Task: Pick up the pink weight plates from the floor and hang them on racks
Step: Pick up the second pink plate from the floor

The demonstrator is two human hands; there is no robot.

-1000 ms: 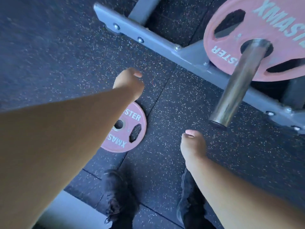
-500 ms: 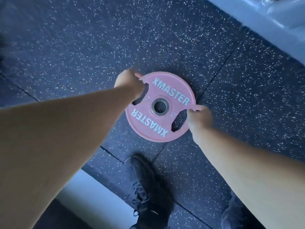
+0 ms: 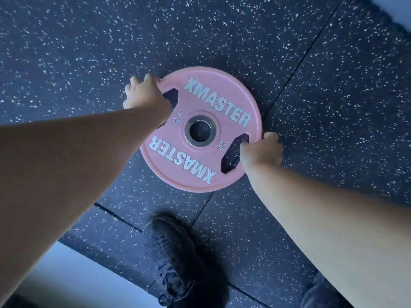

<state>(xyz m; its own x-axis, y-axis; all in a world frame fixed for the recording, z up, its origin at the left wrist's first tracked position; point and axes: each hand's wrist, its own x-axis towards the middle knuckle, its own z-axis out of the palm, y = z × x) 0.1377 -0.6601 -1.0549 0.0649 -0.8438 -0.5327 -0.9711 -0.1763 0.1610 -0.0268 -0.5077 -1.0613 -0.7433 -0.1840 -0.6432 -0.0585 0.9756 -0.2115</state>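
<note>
A pink weight plate [image 3: 201,101] with white XMASTER lettering and a steel-ringed centre hole lies on the dark speckled rubber floor [image 3: 89,41] in the middle of the view. My left hand [image 3: 144,93] grips its upper-left rim at one grip slot. On the opposite side, my right hand [image 3: 260,152] holds the lower-right rim, thumb in the other slot. Whether the plate is lifted off the floor I cannot tell. No rack is in view.
My black shoe [image 3: 175,261] stands just below the plate, and a second foot [image 3: 318,292] shows at the bottom right. A pale strip [image 3: 73,276] borders the floor mats at the lower left. A light edge [image 3: 395,10] crosses the top right corner.
The view has dropped away from the rack and its hung plate toward the floor. Both hands reached the small pink plate and closed on its opposite rims; it now looks larger and nearer.
</note>
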